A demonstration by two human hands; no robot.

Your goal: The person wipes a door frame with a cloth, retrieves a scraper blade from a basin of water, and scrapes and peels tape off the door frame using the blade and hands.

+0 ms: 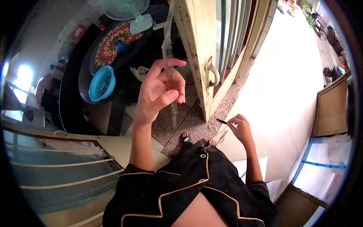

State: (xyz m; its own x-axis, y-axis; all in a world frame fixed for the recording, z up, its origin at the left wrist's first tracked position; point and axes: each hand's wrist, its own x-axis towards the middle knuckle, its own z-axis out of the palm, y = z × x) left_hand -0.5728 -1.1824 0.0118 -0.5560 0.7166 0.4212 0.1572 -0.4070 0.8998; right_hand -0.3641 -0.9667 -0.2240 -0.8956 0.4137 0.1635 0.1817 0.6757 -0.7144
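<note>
My left hand [160, 89] is raised at the middle of the view, its fingers curled round a long, clear, narrow strip [169, 49]. The strip runs upright past the top of the view and hangs down below the hand. Lower and to the right, my right hand [240, 126] pinches a small dark, thin tool [221, 121] that points left. Between and beyond the hands stands the edge of a worn cream door [194, 49] with a metal handle [213, 73].
To the left, a dark round table [72, 90] bears a blue basin [102, 84] and a peacock-patterned mat [117, 43]. A fan [141, 24] is at the top. Barred glass [60, 162] lies at lower left. Speckled stone floor [162, 128] surrounds the feet.
</note>
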